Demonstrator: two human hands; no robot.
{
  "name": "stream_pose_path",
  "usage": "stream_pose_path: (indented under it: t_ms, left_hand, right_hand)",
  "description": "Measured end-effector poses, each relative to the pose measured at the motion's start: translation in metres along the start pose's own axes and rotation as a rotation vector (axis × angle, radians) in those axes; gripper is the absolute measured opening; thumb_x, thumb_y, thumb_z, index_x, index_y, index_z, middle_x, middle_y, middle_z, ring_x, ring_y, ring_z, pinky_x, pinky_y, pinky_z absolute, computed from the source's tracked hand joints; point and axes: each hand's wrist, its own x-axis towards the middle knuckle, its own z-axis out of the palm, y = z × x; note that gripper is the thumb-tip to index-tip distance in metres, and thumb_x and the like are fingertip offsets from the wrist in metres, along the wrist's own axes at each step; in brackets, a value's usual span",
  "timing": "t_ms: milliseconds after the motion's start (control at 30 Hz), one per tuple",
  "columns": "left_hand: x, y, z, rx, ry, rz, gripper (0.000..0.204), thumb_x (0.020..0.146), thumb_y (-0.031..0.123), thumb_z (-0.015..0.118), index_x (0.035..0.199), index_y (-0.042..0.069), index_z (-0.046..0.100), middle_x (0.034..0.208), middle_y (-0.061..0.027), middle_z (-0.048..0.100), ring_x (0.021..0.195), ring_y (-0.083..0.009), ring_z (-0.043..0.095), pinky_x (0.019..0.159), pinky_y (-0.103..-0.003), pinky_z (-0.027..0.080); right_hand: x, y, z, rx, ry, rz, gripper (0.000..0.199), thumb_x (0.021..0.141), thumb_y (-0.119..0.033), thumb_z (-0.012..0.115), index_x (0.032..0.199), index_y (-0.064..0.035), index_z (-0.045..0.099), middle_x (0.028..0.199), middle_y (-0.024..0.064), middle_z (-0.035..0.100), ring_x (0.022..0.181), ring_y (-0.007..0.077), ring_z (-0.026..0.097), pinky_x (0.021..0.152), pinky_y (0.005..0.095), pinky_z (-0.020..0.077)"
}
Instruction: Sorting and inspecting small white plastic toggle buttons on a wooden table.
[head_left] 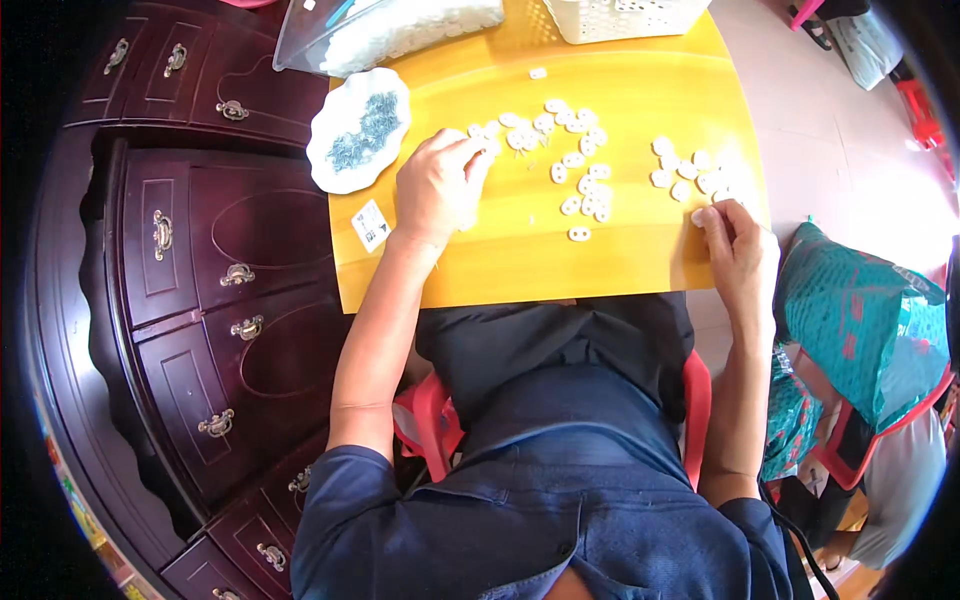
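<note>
Your counter (480,275) spans the frame's upper middle: plate (332,118) at its left, pieces (579,234) right of that, basket (600,28) at top.

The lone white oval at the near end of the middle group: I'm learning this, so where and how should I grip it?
Probably pinch the white oval by its rounded ends, from above on the near side: it lies flat, long way left to right, apart from the other pieces.

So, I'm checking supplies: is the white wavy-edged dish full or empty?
Partly filled: small dark pieces spread across the middle of the white dish, leaving bare white around them.
</note>
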Motion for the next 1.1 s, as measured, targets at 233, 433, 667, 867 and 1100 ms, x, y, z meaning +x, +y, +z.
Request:
stream_pose_path:
  t_ms: [233,433,667,867,1100]
  left_hand:
    - [0.004,-0.006,0.003,0.076,0.022,0.126,0.006,0.089,0.016,0.071,0.094,0.014,0.074,0.088,-0.0074,0.069,0.084,-0.0299,0.068,0.072,-0.042,0.056]
    - [0.009,-0.005,0.000,0.049,-0.099,0.027,0.010,0.088,0.014,0.070,0.097,0.013,0.074,0.091,-0.0074,0.070,0.087,-0.0300,0.069,0.074,-0.042,0.057]
    - [0.005,0.001,0.001,0.045,-0.010,0.103,0.013,0.088,0.019,0.072,0.099,0.011,0.074,0.092,-0.0088,0.071,0.087,-0.0301,0.070,0.075,-0.042,0.058]
    - [0.008,0.000,0.008,0.070,-0.009,0.155,0.015,0.089,0.024,0.073,0.094,0.009,0.073,0.091,-0.0091,0.071,0.085,-0.0305,0.070,0.073,-0.043,0.057]
    - [0.011,0.000,0.010,0.056,-0.051,0.068,0.012,0.088,0.017,0.071,0.084,0.007,0.066,0.082,-0.0099,0.068,0.078,-0.0313,0.069,0.069,-0.044,0.056]
  right_hand:
    - [-0.005,-0.003,0.003,0.017,0.060,0.021,0.013,0.095,-0.019,0.070,0.101,-0.0075,0.070,0.073,0.0121,0.069,0.063,0.0251,0.068,0.063,0.0365,0.0530]
    - [-0.016,-0.024,0.019,0.301,0.100,-0.040,0.007,0.095,-0.008,0.071,0.102,-0.0050,0.069,0.076,0.0051,0.067,0.066,0.0128,0.064,0.062,0.0275,0.0510]
    - [-0.026,-0.048,0.033,0.344,-0.002,-0.220,0.007,0.092,-0.007,0.073,0.096,-0.0038,0.068,0.074,0.0098,0.069,0.063,0.0183,0.068,0.061,0.0293,0.0540]
    - [-0.040,-0.064,0.045,0.388,-0.117,-0.272,0.006,0.092,-0.009,0.072,0.094,-0.0050,0.068,0.075,0.0099,0.070,0.064,0.0222,0.070,0.060,0.0319,0.0551]
    - [-0.046,-0.070,0.053,0.460,-0.191,-0.274,0.007,0.091,-0.009,0.073,0.092,-0.0055,0.067,0.078,0.0112,0.072,0.067,0.0253,0.071,0.062,0.0341,0.0561]
